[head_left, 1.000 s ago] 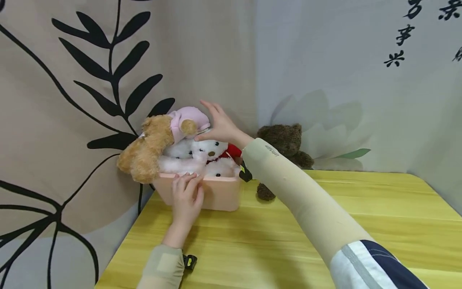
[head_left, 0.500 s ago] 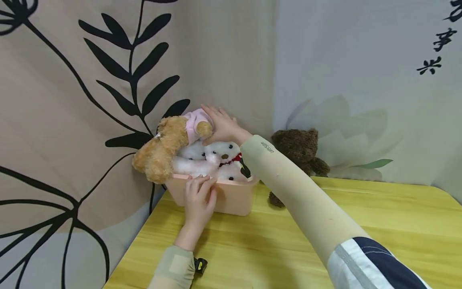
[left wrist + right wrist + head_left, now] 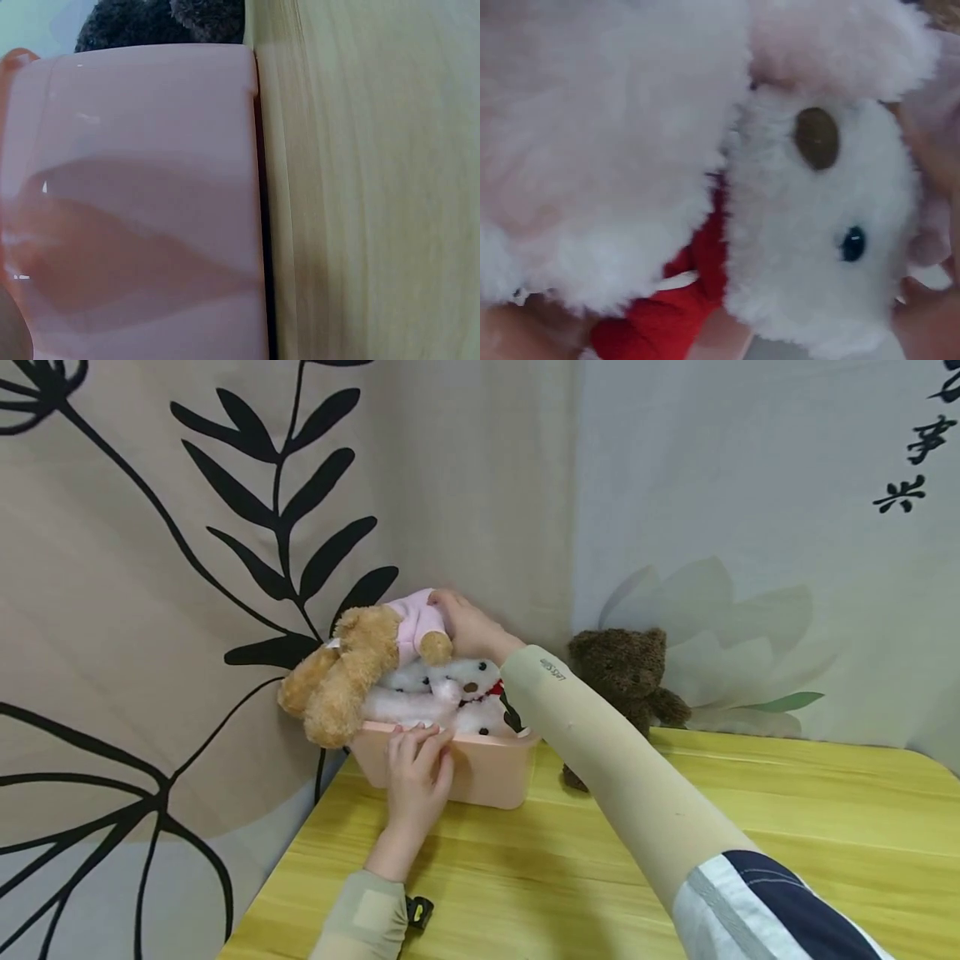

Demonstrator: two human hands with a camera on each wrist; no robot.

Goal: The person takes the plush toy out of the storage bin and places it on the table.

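Note:
In the head view my right hand (image 3: 474, 627) grips the upper part of a tan teddy bear (image 3: 352, 664) in a pink top, which lies face down on the plush pile. The bear's head is hidden by the hand, and its legs hang past the left end of a pink bin (image 3: 487, 772). My left hand (image 3: 416, 777) holds the bin's front rim, fingers at the top edge. White plush toys (image 3: 457, 681) fill the bin. The right wrist view shows a white plush face (image 3: 810, 225) close up, with red cloth (image 3: 667, 319) below.
A dark brown teddy bear (image 3: 622, 668) sits to the right of the bin, partly behind my right forearm. The yellow wooden table (image 3: 787, 793) extends right and toward me. A patterned curtain (image 3: 465, 468) hangs behind; the table's left edge runs close to the bin.
My right hand has moved from above and beside the tan bear onto its pink top and taken hold. The head view has turned slightly left. My left hand stays at the rim.

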